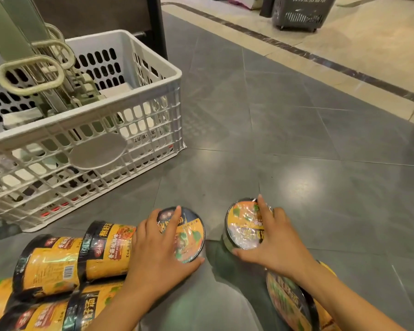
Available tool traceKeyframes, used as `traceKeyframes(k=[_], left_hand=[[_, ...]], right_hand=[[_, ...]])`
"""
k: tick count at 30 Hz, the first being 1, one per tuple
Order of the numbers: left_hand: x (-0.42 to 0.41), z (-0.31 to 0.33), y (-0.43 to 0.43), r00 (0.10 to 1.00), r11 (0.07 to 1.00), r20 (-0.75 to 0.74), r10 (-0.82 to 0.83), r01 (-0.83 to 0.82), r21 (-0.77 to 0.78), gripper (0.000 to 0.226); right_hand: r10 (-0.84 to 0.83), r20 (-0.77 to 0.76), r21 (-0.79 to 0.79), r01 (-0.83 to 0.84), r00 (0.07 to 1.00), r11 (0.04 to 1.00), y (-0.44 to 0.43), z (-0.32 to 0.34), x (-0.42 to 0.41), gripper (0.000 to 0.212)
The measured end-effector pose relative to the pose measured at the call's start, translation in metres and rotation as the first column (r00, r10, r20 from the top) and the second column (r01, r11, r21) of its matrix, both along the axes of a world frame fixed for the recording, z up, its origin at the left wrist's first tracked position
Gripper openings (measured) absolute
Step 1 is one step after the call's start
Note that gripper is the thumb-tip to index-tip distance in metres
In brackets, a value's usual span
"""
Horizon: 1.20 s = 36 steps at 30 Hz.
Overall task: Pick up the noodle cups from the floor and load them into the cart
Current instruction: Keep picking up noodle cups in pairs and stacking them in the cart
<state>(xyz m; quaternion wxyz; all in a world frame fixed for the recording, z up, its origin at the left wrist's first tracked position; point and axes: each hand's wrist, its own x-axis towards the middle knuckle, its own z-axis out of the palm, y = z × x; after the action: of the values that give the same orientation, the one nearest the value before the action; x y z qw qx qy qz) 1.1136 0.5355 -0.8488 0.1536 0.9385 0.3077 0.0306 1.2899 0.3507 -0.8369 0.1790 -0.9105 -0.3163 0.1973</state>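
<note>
Noodle cup (pixel 191 235) in left hand (pixel 153 249) — second cup (pixel 242 228) in right hand (pixel 275 244)

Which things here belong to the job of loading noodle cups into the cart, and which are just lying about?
Job: left hand gripping the left cup; right hand gripping the right cup; pile of cups; tilted cup; white crate.
Lying about: grey basket far off; green looped handles at the crate.

On a grey tiled floor (pixel 296 139), the left hand (pixel 158 249) clasps an upright noodle cup (pixel 190 237), the right hand (pixel 275 242) a second cup (pixel 242 232); toppled cups (pixel 50 266) lie beside the left hand, a white slatted cart (pixel 86 118) behind them.
</note>
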Motion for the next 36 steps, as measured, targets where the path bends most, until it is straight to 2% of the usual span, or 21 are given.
traceKeyframes(k=[6,11,14,17,19,21,22,25,30,36], left_hand=[[0.019,0.043,0.01,0.969,0.992,0.244,0.03,-0.059,0.113,0.109],[0.031,0.08,0.011,0.952,0.98,0.302,0.054,-0.109,0.169,0.105],[0.025,0.096,0.004,0.959,0.979,0.282,0.031,-0.086,0.185,0.104],[0.006,0.11,-0.014,0.969,0.988,0.242,0.046,-0.079,0.131,0.106],[-0.009,0.118,-0.028,0.972,0.991,0.219,0.086,-0.105,0.077,0.105],[-0.025,0.123,-0.045,0.965,0.994,0.25,0.083,-0.097,0.043,0.09],[-0.033,0.125,-0.053,0.962,0.995,0.26,0.082,-0.093,0.028,0.085],[-0.064,0.135,-0.075,0.961,0.989,0.234,0.148,-0.142,-0.043,0.085],[-0.123,0.174,-0.106,0.976,0.982,0.124,0.18,-0.171,-0.076,0.083],[-0.154,0.274,-0.098,0.985,0.983,0.055,0.161,-0.156,-0.092,0.083]], right_hand=[[0.008,0.102,0.117,-0.02,0.995,0.993,0.028,0.034,0.006,0.139],[-0.004,0.211,0.161,-0.031,0.977,0.987,0.043,0.059,0.008,0.141],[0.003,0.275,0.192,-0.058,0.961,0.98,0.037,0.069,-0.003,0.138],[0.004,0.243,0.165,-0.046,0.97,0.985,0.018,0.073,-0.025,0.136],[-0.041,0.143,0.176,0.015,0.989,0.984,0.007,0.079,-0.042,0.132],[-0.131,-0.041,0.168,0.136,0.991,0.976,-0.002,0.089,-0.06,0.137],[-0.146,-0.057,0.133,0.152,0.988,0.979,-0.005,0.093,-0.071,0.139],[-0.028,0.15,0.018,0.026,0.988,1.0,-0.028,0.096,-0.112,0.132],[-0.019,0.039,-0.025,0.02,0.999,0.999,-0.054,0.123,-0.168,0.134],[0.095,-0.014,-0.044,-0.096,0.995,0.994,-0.053,0.225,-0.191,0.13]])
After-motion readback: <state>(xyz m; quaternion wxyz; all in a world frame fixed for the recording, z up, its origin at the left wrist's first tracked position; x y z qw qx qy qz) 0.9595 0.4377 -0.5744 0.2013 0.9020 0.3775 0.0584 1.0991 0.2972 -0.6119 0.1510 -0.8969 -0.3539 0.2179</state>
